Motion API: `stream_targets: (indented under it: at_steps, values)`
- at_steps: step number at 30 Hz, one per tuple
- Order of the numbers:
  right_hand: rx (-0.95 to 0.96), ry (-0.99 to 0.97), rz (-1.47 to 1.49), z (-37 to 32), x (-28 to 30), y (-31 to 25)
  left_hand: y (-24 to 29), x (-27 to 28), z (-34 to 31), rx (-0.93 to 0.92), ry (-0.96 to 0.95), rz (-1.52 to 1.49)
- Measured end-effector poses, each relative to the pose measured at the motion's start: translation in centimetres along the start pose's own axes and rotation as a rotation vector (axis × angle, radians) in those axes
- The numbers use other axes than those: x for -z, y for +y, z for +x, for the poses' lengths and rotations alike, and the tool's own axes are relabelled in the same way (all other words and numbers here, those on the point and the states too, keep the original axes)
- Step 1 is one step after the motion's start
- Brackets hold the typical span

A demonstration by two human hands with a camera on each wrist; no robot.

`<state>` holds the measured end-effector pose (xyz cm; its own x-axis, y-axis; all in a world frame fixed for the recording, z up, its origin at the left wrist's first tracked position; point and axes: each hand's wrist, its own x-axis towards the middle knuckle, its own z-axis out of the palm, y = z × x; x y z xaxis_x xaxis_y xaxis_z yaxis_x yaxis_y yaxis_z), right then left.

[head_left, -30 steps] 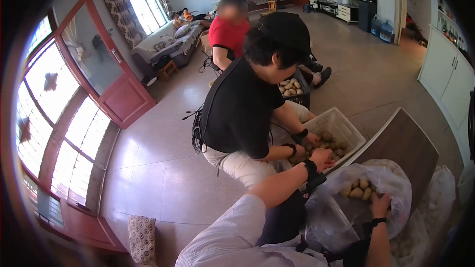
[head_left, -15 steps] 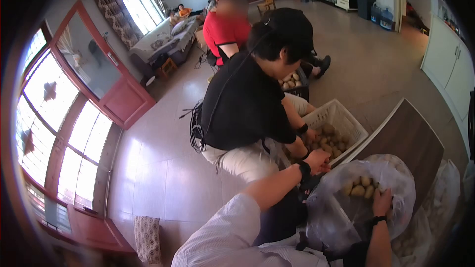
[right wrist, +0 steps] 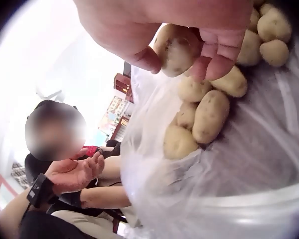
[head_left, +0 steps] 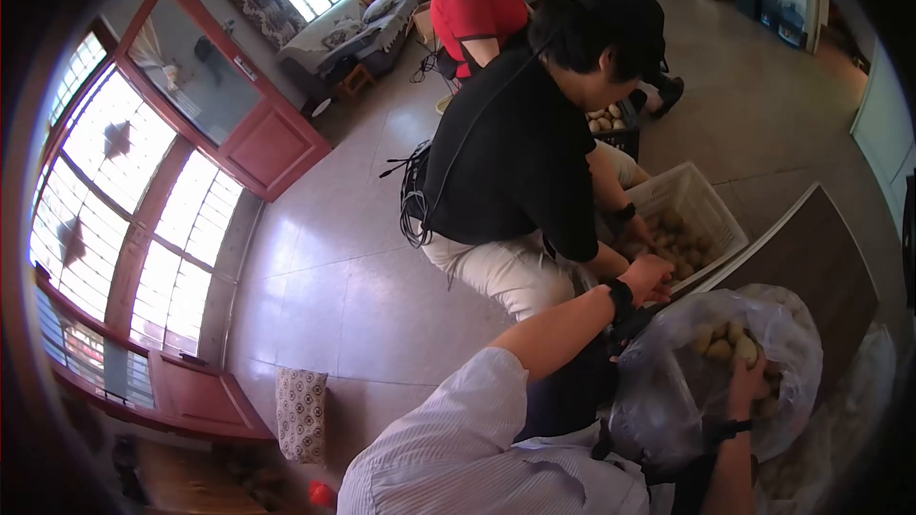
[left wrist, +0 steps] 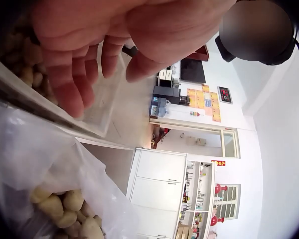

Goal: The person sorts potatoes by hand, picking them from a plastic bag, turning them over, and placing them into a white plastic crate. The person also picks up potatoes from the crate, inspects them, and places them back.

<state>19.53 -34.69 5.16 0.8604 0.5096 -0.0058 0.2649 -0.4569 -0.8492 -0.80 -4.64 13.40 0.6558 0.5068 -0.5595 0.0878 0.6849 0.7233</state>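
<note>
My right hand (head_left: 749, 386) is inside a clear plastic bag (head_left: 668, 391) of potatoes. In the right wrist view its thumb and fingers pinch one potato (right wrist: 177, 50) above several others (right wrist: 212, 115). My left hand (head_left: 649, 278) hangs over the near edge of a white crate (head_left: 730, 229) of potatoes, beside another person's hands. The left wrist view shows the left hand (left wrist: 114, 35) with relaxed, slightly bent fingers and nothing in them; the bag's potatoes (left wrist: 52, 206) lie below it.
A person in black (head_left: 515, 153) bends over the crate at the left. A brown board (head_left: 811, 257) stands between crate and bag. Behind are a person in red (head_left: 477, 14) and a dark crate (head_left: 625, 138). A patterned cushion (head_left: 301, 415) lies on the floor.
My right hand has moved from the bag's right side over its potatoes and lifted one. The left hand stays by the crate. The head view has shifted, and the person in red has straightened.
</note>
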Motion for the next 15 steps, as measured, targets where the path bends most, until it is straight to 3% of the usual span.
stream_targets:
  at_steps: [3,4,5,6,7,8,9,15]
  values:
    - [0.144,0.069,-0.088,-1.8,-2.0,-4.8,-0.1,-0.8,-0.8,0.004,-0.085,0.042]
    - [-0.034,-0.053,0.267,-2.9,-2.1,-8.7,-0.9,-0.5,-0.2,0.003,-0.089,0.044]
    - [-0.212,-0.178,0.622,-3.2,-2.2,-11.2,-2.4,0.3,1.1,-0.238,-0.236,0.301]
    - [-0.21,-0.176,0.622,-2.9,-2.5,-11.9,-2.2,0.0,0.3,-0.481,-0.381,0.557]
    - [-0.335,-0.292,0.75,-2.7,-2.7,-12.3,-1.9,-0.6,-0.2,-0.483,-0.385,0.557]
    - [-0.461,-0.411,0.875,-2.5,-2.9,-12.8,-1.7,-1.6,-0.6,-0.245,-0.294,0.394]
    - [-0.46,-0.409,0.874,-2.6,-3.0,-13.7,-0.9,-2.7,-1.9,-0.007,-0.2,0.229]
    - [-0.626,-0.558,1.016,-2.8,-3.9,-16.5,-0.2,-4.5,-4.5,-0.005,-0.357,0.378]
